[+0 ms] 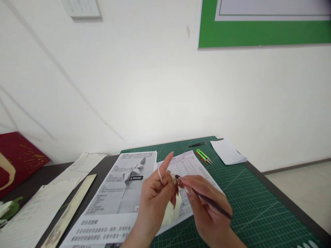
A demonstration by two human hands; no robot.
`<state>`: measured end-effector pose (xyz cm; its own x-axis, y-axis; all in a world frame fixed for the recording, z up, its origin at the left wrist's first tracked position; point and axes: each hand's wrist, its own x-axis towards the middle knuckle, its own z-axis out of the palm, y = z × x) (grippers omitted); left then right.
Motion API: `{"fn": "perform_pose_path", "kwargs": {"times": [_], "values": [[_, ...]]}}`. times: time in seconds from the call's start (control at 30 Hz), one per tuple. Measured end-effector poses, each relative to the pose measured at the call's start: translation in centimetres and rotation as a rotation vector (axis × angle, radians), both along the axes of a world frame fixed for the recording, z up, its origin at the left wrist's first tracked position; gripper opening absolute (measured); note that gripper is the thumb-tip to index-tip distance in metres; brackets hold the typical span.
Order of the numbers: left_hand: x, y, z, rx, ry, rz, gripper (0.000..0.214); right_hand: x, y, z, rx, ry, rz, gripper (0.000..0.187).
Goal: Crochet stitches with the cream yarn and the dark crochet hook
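Note:
My left hand (pixel 156 193) is raised over the printed sheets with its index finger stretched up and a thin white thread looped round it. Its other fingers curl on a pale cream piece (pixel 172 212) that hangs below them. My right hand (pixel 204 203) pinches a thin dark hook-like tool (pixel 214 205), whose tip meets the left fingers. Under both hands lie a grey instruction sheet (pixel 121 193) with a flower picture and a pink-lined form (pixel 190 165).
A green cutting mat (pixel 248 199) covers the right of the dark table. At its far end lie green-handled snips (pixel 204 156), a dark pen (pixel 197 145) and a white paper (pixel 227 151). Left are more papers, a wooden ruler (pixel 69 210) and a red box (pixel 18 158).

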<state>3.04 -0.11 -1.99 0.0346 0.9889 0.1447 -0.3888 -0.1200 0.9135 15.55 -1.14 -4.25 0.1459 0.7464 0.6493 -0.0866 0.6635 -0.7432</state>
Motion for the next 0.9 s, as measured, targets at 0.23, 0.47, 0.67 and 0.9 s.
{"fn": "perform_pose_path", "kwargs": {"times": [0.23,0.47,0.67,0.9], "values": [[0.2,-0.3,0.9,-0.217,-0.633,-0.199,0.043,0.3,0.3,-0.1,0.429,-0.305,-0.098,0.055],[-0.8,0.1,0.6,-0.129,-0.86,-0.39,0.021,-0.7,0.1,-0.6,0.204,-0.002,0.049,0.033],[-1.1,0.1,0.8,-0.057,-0.881,-0.464,0.022,-1.6,0.4,-1.8,-0.171,0.45,0.375,0.016],[-1.2,-0.1,0.7,-0.005,-0.867,-0.56,0.043,-1.5,0.6,-0.6,-0.362,0.64,0.556,0.009]]}}
